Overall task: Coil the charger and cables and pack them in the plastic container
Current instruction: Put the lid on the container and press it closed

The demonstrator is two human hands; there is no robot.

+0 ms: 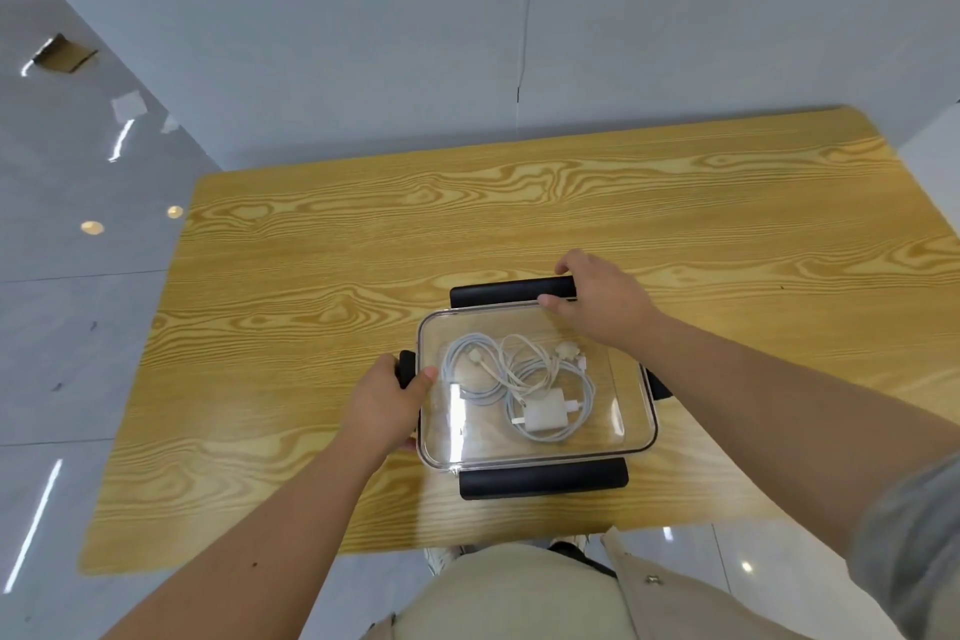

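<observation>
A clear plastic container with a transparent lid sits on the wooden table, near its front edge. Inside lie coiled white cables and a white charger block. Black latch flaps stick out on its sides; the near flap lies flat and open. My left hand grips the black left flap, thumb on the lid's edge. My right hand holds the right end of the far black flap, thumb pressing at the lid's back edge.
A grey wall stands right behind the table. Glossy grey floor tiles lie to the left, with a piece of cardboard far off. My lap in beige clothing is just below the table's front edge.
</observation>
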